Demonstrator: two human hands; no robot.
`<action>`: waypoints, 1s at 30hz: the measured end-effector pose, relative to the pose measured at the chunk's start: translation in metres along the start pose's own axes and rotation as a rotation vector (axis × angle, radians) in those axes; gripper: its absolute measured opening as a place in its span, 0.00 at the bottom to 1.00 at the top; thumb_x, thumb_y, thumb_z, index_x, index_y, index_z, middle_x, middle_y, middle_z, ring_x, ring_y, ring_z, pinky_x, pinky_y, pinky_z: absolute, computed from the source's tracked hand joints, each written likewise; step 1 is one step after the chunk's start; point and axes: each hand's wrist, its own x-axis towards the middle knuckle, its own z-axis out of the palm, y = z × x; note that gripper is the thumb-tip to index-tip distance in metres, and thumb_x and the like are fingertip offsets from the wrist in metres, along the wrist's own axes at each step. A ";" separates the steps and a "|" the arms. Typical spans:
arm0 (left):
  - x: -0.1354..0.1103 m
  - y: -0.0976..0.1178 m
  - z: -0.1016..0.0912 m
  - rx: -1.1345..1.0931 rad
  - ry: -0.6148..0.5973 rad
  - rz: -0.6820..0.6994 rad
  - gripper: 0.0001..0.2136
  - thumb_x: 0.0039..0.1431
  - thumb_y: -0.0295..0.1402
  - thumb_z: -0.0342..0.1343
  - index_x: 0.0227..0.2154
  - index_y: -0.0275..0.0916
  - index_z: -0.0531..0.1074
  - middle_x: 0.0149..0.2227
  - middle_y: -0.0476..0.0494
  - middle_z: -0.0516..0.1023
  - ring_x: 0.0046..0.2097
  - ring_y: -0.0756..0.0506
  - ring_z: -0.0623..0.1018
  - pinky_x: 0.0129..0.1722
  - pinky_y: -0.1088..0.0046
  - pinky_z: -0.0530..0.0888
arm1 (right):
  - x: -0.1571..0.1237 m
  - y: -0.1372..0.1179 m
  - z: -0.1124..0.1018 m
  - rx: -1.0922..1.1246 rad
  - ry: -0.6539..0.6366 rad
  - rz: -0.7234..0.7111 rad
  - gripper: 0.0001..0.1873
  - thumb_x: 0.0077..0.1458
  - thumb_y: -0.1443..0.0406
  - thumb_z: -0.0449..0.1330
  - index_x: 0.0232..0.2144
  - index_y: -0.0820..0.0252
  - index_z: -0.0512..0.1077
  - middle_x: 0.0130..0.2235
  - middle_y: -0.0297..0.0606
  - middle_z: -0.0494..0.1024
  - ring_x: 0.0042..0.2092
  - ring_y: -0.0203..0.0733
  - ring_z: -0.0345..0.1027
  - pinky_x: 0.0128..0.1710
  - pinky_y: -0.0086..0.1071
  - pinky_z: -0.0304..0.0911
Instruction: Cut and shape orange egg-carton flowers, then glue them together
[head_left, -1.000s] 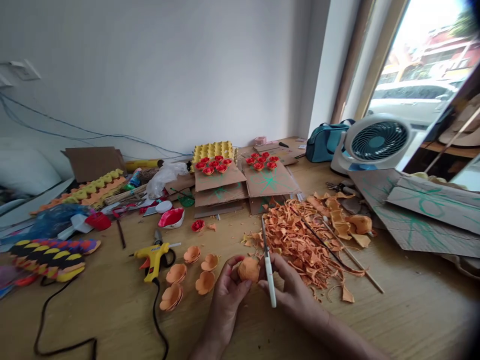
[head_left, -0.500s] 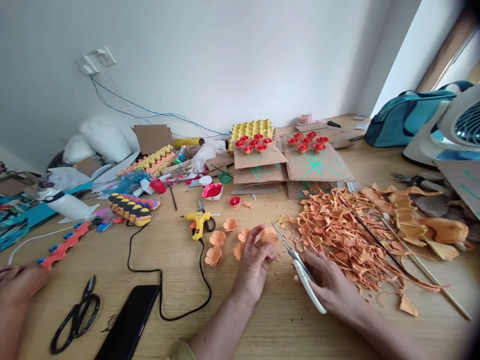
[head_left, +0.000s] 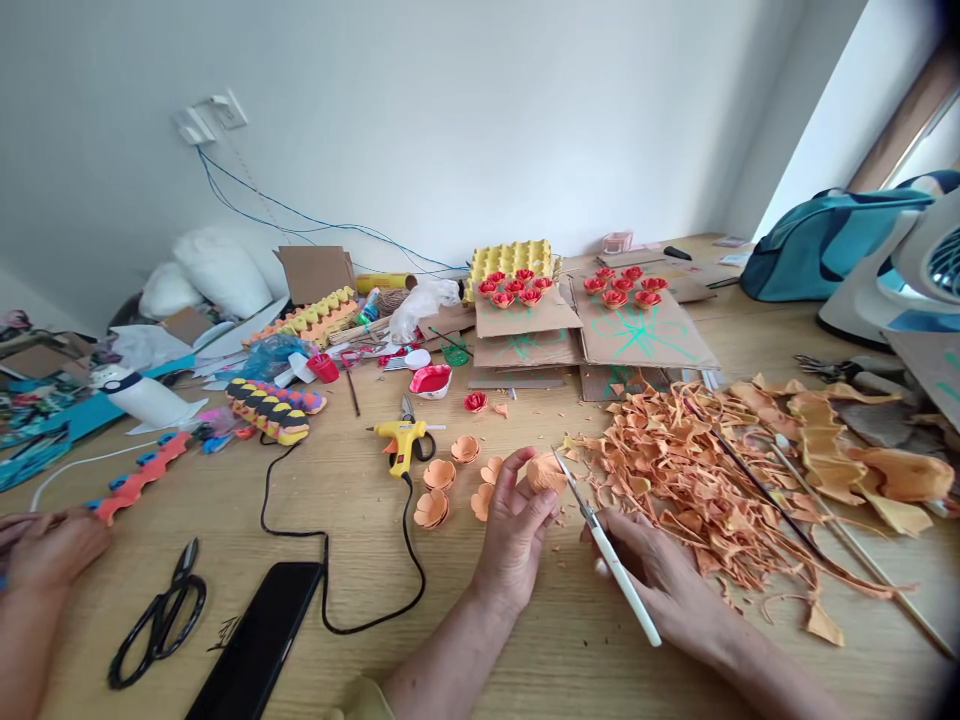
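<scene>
Hands both low over light wooden table (head_left: 525, 660). L hand (head_left: 514, 530): thumb + fingertips pinch a small orange cup-shaped egg-carton piece (head_left: 545, 472), held at the fingertips, clear of the table. R hand (head_left: 652, 575): curled round the white handle of slim metal-bladed scissors (head_left: 607, 545). Blades nearly together, tip pointing up and left, just beside the orange piece. Touching or not: cannot tell.

Around them:
- Heap of orange carton trimmings (head_left: 675, 480) just beyond R hand and spreading to its right, w/ thin dark and pale sticks (head_left: 757, 490) lying across it.
- Several orange petal-shaped cups (head_left: 435, 495) on the table just left of L hand.
- Yellow hot-glue gun (head_left: 401, 440) beyond those cups. Its black cord (head_left: 330, 540) loops left of L hand.
- Black phone (head_left: 259, 640) and black-handled shears (head_left: 157, 620) flat on the table, well left of L hand.
- Another person's hand (head_left: 49, 550) far left, at the frame edge.
- Red paper roses (head_left: 514, 288) on cardboard sheets (head_left: 645, 335), well beyond both hands.
</scene>
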 end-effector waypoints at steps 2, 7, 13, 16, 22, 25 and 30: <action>-0.001 0.001 0.002 0.030 0.011 0.018 0.23 0.50 0.30 0.68 0.50 0.45 0.69 0.31 0.53 0.74 0.32 0.53 0.71 0.39 0.77 0.68 | 0.000 0.000 -0.001 0.009 -0.055 -0.008 0.18 0.58 0.48 0.59 0.30 0.56 0.70 0.28 0.33 0.72 0.31 0.40 0.61 0.31 0.32 0.59; -0.002 0.000 0.007 0.083 0.020 0.064 0.23 0.49 0.31 0.69 0.48 0.44 0.70 0.35 0.50 0.77 0.39 0.49 0.75 0.44 0.74 0.69 | 0.000 0.002 0.000 0.026 -0.109 -0.019 0.18 0.59 0.48 0.56 0.32 0.56 0.70 0.30 0.35 0.73 0.33 0.42 0.62 0.34 0.33 0.60; -0.005 -0.003 0.011 0.097 0.011 0.081 0.23 0.49 0.34 0.69 0.48 0.43 0.69 0.38 0.47 0.79 0.39 0.47 0.76 0.45 0.71 0.70 | 0.000 0.004 0.002 0.016 -0.153 -0.047 0.20 0.62 0.47 0.51 0.33 0.55 0.67 0.32 0.36 0.71 0.35 0.44 0.61 0.36 0.35 0.60; -0.007 -0.006 0.013 0.078 0.021 0.074 0.23 0.48 0.33 0.69 0.47 0.43 0.69 0.37 0.48 0.79 0.38 0.48 0.75 0.44 0.72 0.69 | 0.001 0.004 0.001 0.007 -0.149 -0.078 0.21 0.62 0.45 0.50 0.33 0.55 0.66 0.33 0.37 0.70 0.36 0.44 0.61 0.37 0.36 0.60; -0.008 -0.009 0.016 0.029 0.022 0.051 0.23 0.48 0.32 0.69 0.47 0.42 0.69 0.37 0.48 0.78 0.38 0.49 0.75 0.43 0.73 0.70 | 0.001 0.004 0.000 -0.049 -0.163 -0.126 0.25 0.63 0.42 0.44 0.33 0.55 0.64 0.33 0.37 0.69 0.36 0.45 0.60 0.39 0.38 0.59; -0.009 -0.007 0.018 0.012 0.023 0.033 0.23 0.47 0.32 0.69 0.46 0.42 0.69 0.36 0.48 0.78 0.38 0.49 0.75 0.41 0.73 0.70 | 0.001 0.002 0.000 -0.055 -0.157 -0.137 0.26 0.63 0.42 0.42 0.32 0.55 0.63 0.34 0.38 0.68 0.36 0.45 0.60 0.39 0.38 0.59; -0.014 -0.003 0.025 -0.017 0.045 -0.007 0.24 0.46 0.32 0.70 0.46 0.42 0.69 0.33 0.50 0.77 0.32 0.51 0.74 0.35 0.75 0.69 | 0.002 -0.003 0.002 -0.056 -0.133 -0.174 0.27 0.63 0.41 0.40 0.31 0.55 0.61 0.33 0.36 0.66 0.35 0.44 0.58 0.38 0.38 0.58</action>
